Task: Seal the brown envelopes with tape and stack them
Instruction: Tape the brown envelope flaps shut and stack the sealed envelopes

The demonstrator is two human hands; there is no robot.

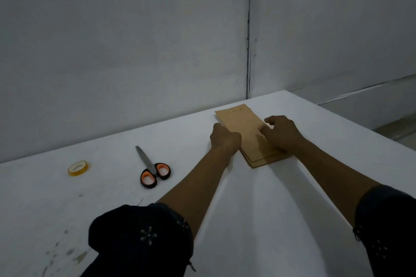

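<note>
A stack of brown envelopes [244,122] lies on the white table [292,186], toward its far right part. My left hand [224,138] sits against the stack's left edge with its fingers curled onto that edge. My right hand [282,134] lies on top of the stack near its right edge, fingers bent down onto the top envelope. A roll of clear yellowish tape [78,168] lies flat at the left of the table. Scissors [152,170] with black and orange handles lie between the tape and my left arm.
A grey wall rises behind the table, with a vertical seam [248,51] above the far corner. The table's right edge drops off to a floor [396,128]. Dark sleeves cover both my upper arms.
</note>
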